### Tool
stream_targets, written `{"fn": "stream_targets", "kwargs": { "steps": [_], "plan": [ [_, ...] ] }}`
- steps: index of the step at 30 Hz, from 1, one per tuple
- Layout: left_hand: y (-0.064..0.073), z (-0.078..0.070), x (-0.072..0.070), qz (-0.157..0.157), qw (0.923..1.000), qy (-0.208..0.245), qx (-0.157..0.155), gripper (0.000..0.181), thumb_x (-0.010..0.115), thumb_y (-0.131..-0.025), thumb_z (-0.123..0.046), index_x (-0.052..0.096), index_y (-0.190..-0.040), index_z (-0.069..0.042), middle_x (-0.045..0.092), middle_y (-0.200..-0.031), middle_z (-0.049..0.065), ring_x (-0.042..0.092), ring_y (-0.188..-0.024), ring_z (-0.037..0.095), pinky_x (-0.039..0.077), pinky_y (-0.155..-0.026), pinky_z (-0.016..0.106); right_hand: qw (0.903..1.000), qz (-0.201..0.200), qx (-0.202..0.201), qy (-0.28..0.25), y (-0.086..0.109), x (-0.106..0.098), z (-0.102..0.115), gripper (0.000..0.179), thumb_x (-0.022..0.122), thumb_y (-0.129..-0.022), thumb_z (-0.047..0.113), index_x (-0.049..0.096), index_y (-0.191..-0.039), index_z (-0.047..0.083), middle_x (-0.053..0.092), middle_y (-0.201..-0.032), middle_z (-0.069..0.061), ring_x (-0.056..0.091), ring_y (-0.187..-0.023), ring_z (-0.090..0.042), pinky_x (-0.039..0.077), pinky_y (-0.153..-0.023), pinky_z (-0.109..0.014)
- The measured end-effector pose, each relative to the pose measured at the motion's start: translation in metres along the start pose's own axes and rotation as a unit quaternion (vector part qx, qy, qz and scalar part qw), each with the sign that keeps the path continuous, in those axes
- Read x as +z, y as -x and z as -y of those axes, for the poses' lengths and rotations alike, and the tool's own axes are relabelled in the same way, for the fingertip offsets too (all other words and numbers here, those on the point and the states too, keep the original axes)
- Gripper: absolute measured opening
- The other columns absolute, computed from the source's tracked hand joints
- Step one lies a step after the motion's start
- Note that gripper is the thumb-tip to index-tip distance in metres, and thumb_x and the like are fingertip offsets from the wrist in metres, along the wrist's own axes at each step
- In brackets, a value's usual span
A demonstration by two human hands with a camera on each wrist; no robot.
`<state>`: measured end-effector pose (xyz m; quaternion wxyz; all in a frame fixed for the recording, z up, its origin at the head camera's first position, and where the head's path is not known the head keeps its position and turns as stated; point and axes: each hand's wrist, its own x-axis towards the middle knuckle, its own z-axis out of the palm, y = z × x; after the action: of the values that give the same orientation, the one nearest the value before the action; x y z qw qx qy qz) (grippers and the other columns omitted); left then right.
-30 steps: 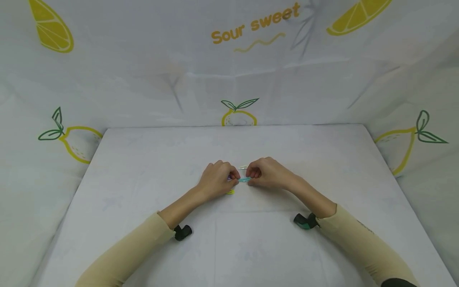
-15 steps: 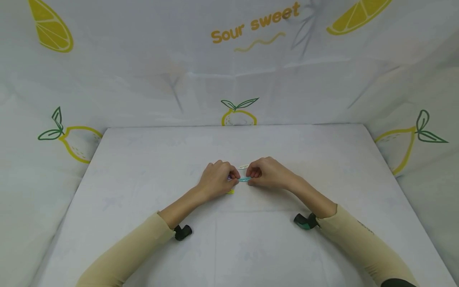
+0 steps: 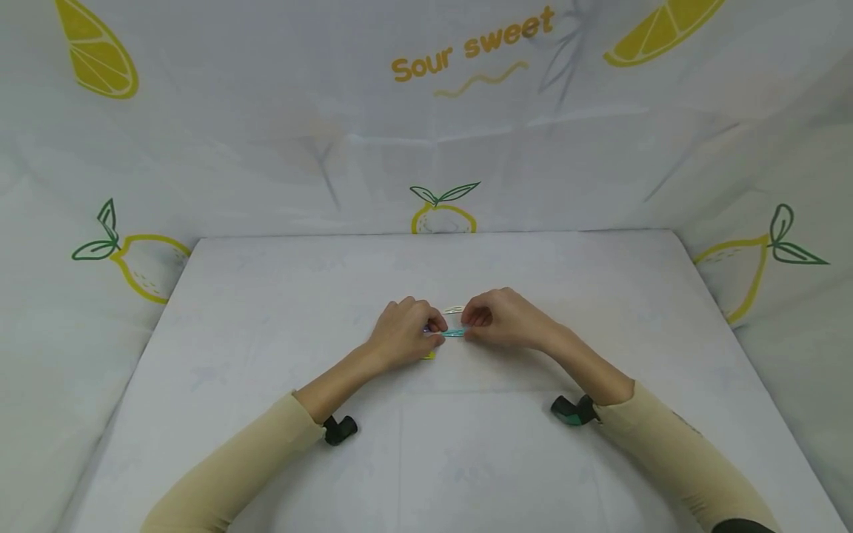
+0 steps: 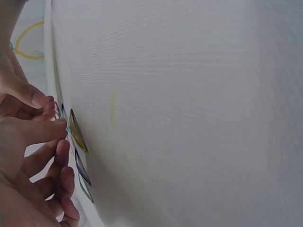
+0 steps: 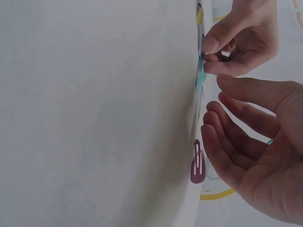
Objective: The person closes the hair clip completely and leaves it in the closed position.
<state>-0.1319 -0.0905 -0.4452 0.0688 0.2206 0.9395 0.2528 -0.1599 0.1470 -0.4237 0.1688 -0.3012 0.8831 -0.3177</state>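
Note:
A teal snap hair clip (image 3: 454, 333) lies between the two hands at the middle of the table. My left hand (image 3: 405, 333) pinches its left end between thumb and fingertips. My right hand (image 3: 508, 320) hovers by the other end, its fingers loosely bent. In the right wrist view that hand (image 5: 258, 127) looks apart from the teal clip (image 5: 201, 78). A yellow clip (image 3: 429, 356) shows in front of my left hand, and a pale clip (image 3: 454, 310) lies behind the teal one. A purple-red clip (image 5: 198, 172) lies near my right fingers.
In the left wrist view, a dark blue clip (image 4: 82, 169) and a green clip (image 4: 86, 190) lie beneath the left fingers. Both forearms extend over the white table (image 3: 426, 474). Lemon-printed white cloth (image 3: 266, 148) closes off the back and sides.
My right hand has shifted slightly to the right and back, uncovering a bit more of the teal clip. My left hand keeps its place.

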Motion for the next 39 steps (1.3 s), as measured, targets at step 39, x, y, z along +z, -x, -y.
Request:
{"fn": "stream_targets", "kwargs": {
  "steps": [39],
  "plan": [
    [-0.032,-0.027,0.000,0.048,0.9976,-0.046,0.022,0.041,0.079,-0.099,-0.039,0.075,-0.134,-0.016,0.073,-0.129,0.002,0.063,-0.120,0.024,0.051,-0.099,0.044,0.9960,-0.057,0.065,0.026,0.014,-0.028,-0.031,0.017,0.084,-0.094,0.012,0.082,-0.109,0.005,0.081,-0.102,-0.007,0.071,-0.094,-0.020,0.056,-0.086,-0.034]
  ]
}}
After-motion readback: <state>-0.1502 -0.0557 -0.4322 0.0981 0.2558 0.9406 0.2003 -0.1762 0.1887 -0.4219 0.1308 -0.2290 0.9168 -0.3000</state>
